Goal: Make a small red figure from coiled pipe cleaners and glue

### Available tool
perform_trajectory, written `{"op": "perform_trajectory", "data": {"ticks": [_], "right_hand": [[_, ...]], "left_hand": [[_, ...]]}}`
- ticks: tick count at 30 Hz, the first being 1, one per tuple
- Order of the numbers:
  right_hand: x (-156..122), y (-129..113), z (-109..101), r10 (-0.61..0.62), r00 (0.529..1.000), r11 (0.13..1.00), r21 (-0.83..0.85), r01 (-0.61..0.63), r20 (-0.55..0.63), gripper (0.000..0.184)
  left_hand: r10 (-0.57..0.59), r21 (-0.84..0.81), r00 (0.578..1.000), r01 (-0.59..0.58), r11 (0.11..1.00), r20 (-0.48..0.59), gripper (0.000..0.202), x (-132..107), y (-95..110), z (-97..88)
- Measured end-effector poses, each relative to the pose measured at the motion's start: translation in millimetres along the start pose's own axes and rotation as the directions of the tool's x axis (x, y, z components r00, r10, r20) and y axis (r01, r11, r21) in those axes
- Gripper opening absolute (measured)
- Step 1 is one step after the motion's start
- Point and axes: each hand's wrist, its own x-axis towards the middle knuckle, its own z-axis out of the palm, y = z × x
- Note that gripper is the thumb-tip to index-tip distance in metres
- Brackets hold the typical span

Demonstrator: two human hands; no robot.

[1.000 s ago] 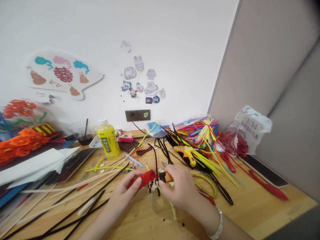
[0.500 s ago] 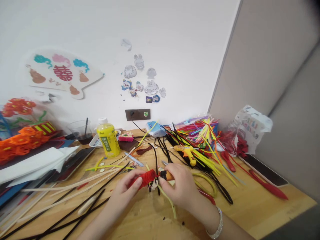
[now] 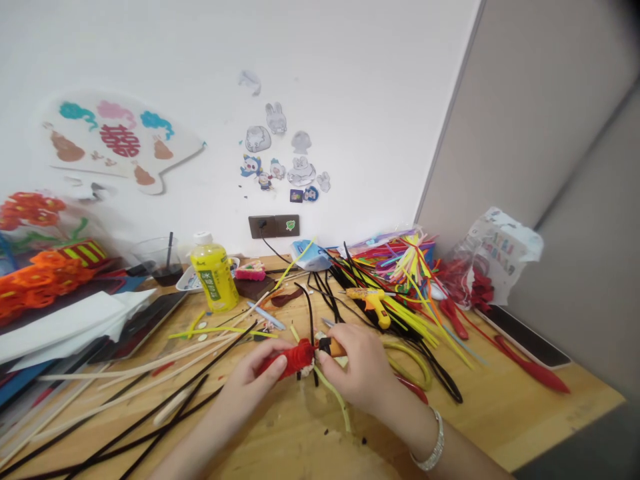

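Red chenille roll (image 3: 300, 355) has tipped slightly since last frame, pinched in left hand (image 3: 263, 370); right hand (image 3: 357, 367), closed round orange-and-black tool (image 3: 337, 348), works just beside roll's free end. Glue gun (image 3: 374, 303) lies beyond right grip.

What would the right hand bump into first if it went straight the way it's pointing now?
Probably the red fuzzy piece in the left hand, since the right hand and its orange-handled tool point toward it; exact depth is hard to tell.

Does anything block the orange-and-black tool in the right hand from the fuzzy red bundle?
Nothing visible: the right hand holds the orange-and-black tool beside the fuzzy red bundle; contact is unclear.
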Motion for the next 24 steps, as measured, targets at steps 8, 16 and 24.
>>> {"op": "perform_trajectory", "data": {"ticks": [8,16,24], "right_hand": [[0.8,0.8,-1.4,-0.003,1.0,0.999,0.032,0.003,0.021,0.01],[0.3,0.4,-2.0,0.012,0.995,0.997,0.079,-0.02,0.095,0.01],[2.7,4.6,2.5,0.172,0.974,0.817,0.531,-0.225,0.148,0.02]], "left_hand": [[0.007,0.022,1.0,-0.008,1.0,0.021,0.028,1.3,-1.7,-1.9],[0.015,0.04,1.0,-0.016,0.999,0.027,0.025,2.0,4.4,-3.2],[-0.005,0.037,1.0,0.004,0.999,0.014,0.026,1.2,6.7,-4.8]]}}
